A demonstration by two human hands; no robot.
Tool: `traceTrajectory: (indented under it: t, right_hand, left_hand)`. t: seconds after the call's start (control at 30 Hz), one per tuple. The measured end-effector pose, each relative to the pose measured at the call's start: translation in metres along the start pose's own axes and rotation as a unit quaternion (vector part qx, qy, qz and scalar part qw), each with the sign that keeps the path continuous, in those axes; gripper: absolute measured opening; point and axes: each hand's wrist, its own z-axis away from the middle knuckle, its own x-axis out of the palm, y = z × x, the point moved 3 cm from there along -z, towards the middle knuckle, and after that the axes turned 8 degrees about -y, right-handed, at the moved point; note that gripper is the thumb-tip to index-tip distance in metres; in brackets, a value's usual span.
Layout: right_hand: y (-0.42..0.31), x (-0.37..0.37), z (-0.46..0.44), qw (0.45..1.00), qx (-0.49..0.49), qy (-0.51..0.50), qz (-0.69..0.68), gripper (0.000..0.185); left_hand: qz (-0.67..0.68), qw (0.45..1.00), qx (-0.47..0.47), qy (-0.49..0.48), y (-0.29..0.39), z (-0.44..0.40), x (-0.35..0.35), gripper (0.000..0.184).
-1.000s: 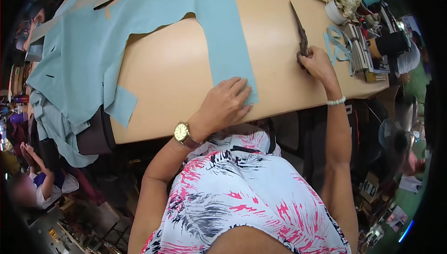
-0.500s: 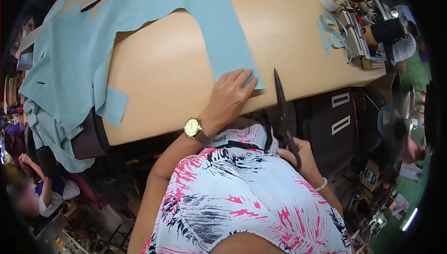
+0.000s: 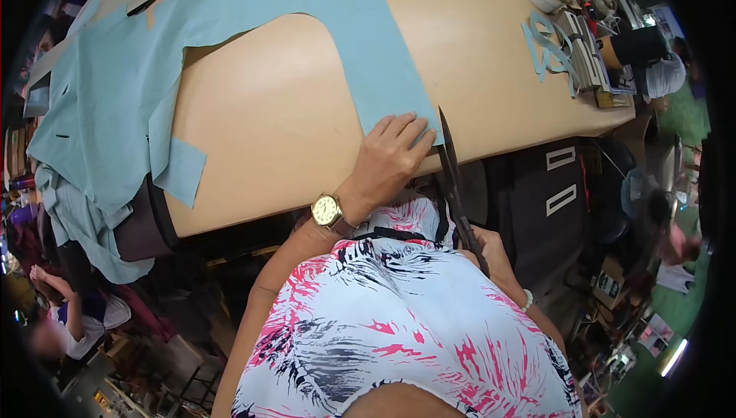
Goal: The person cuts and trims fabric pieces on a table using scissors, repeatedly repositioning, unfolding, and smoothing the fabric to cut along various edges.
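Right hand (image 3: 494,252) grips scissors (image 3: 455,192), long axis pointing forward, slightly left; left hand (image 3: 387,161) flat on cloth (image 3: 383,57).

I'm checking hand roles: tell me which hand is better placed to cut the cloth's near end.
The right hand, likely: it holds the scissors close beside the cloth, while the left hand lies over that near end.
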Motion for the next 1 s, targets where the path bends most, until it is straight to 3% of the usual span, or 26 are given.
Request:
traceTrajectory:
  t: [1.0]
  right_hand:
    - [0.005, 0.002, -0.002, 0.999, -0.018, 0.028, -0.027, 0.030]
  left_hand:
    - [0.004, 1.000, 0.018, 0.001, 0.000, 0.002, 0.002, 0.026]
